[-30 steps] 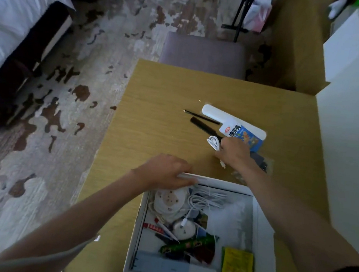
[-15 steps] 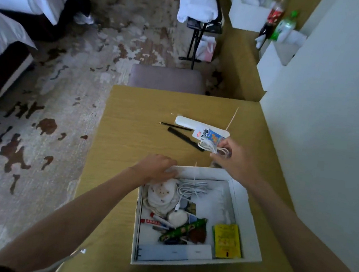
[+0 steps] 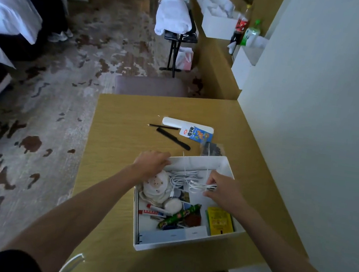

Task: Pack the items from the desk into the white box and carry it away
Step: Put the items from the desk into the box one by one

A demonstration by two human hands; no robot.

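The white box [image 3: 186,246] sits on the wooden desk [image 3: 117,142] near its front edge. Inside lie white cables, a round white cloth item, a green snack stick [image 3: 178,216] and a yellow packet [image 3: 219,221]. My left hand [image 3: 152,163] grips the box's far left rim. My right hand [image 3: 223,191] is over the box, shut on a coiled white cable [image 3: 199,186]. Behind the box on the desk lie a white case [image 3: 172,122], a blue and white packet [image 3: 196,134], a black comb [image 3: 172,138], a thin black pencil [image 3: 163,126] and a dark clear-wrapped item [image 3: 211,149].
A grey stool [image 3: 150,85] stands behind the desk. A white wall [image 3: 320,129] runs along the desk's right side. Beyond are a folding rack with a white towel [image 3: 173,18], bottles [image 3: 242,24] on a counter, beds at the left and a person's legs [image 3: 43,4].
My right hand lifted the coiled white cable off the desk and brought it back over the box. My left hand stayed on the box rim. The view tilted up.
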